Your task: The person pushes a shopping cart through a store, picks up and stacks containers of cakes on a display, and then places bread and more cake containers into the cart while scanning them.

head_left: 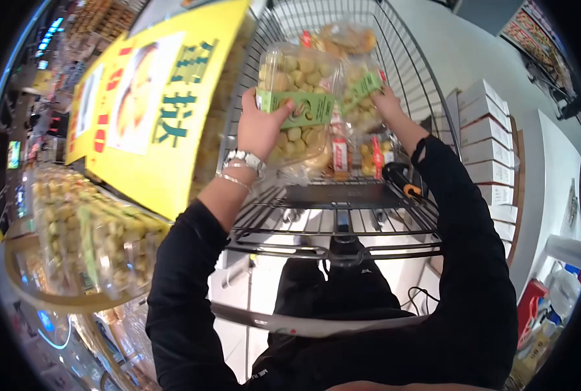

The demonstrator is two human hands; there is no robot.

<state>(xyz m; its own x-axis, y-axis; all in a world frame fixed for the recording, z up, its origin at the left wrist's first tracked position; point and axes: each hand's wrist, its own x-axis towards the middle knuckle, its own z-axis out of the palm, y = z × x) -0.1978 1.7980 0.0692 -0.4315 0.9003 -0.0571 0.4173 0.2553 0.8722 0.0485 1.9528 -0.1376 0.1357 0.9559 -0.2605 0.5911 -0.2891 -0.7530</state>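
Note:
My left hand [259, 127], with a watch at the wrist, grips the left side of a clear plastic box of small round pale-yellow pieces [298, 73]. A green label band runs across the box, and my thumb lies over it. My right hand [387, 103] is closed at the right side of a second clear pack with a green label [361, 117], farther right over the shopping cart [427, 72]. Beneath and behind both packs, bagged bread-like food [352, 38] and packets with red labels [340, 155] lie in the cart.
A big yellow price sign [209, 78] stands close on the left, above a display of similar clear boxes [121, 251]. White cartons [486, 140] are stacked along the right. The cart's handle [303, 324] crosses in front of my body. A black-and-orange handled object [404, 179] sits at the basket's near right.

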